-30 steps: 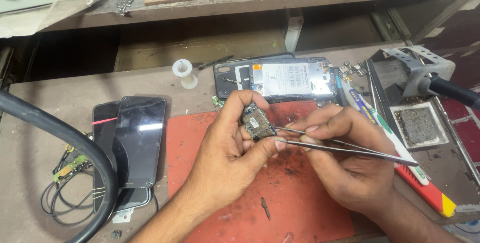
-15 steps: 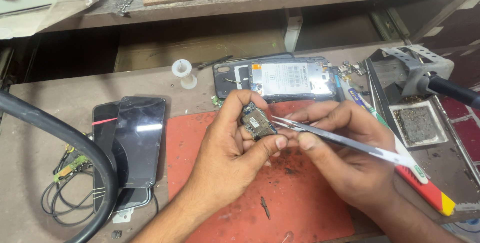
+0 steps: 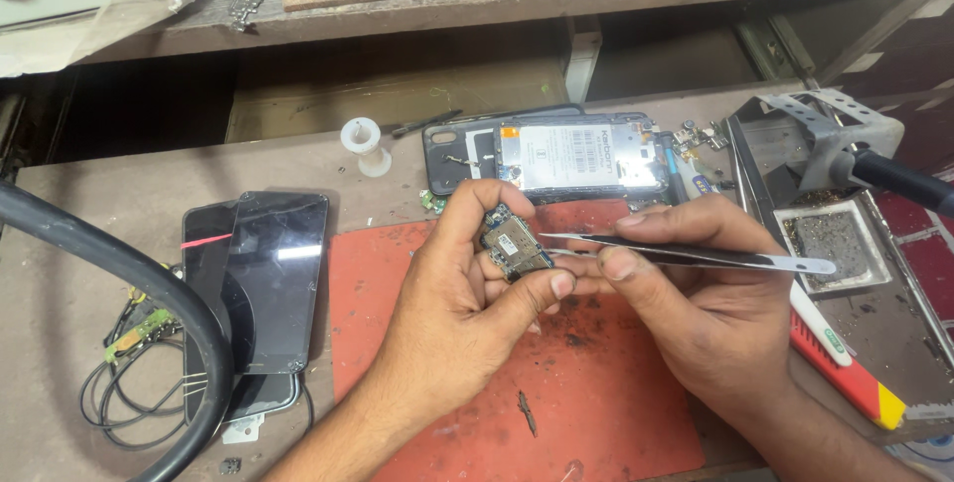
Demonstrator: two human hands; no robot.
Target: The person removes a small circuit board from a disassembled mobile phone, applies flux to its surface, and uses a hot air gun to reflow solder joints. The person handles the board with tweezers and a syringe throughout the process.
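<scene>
Head view shows the left hand (image 3: 452, 308) pinching a small circuit board (image 3: 515, 246) above the red mat (image 3: 596, 412), right hand (image 3: 696, 318) gripping tweezers (image 3: 686, 254) at its edge, nothing lifted off yet.

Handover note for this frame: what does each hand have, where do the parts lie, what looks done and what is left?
Left hand: pinches a small circuit board above the red mat.
Right hand: grips metal tweezers, tips at the board's edge.
Opened phone lies behind the hands; dark screen panels lie to the left.
Done: board is out of the phone.
Left: tweezer work on the board appears unfinished; phone not reassembled.
</scene>
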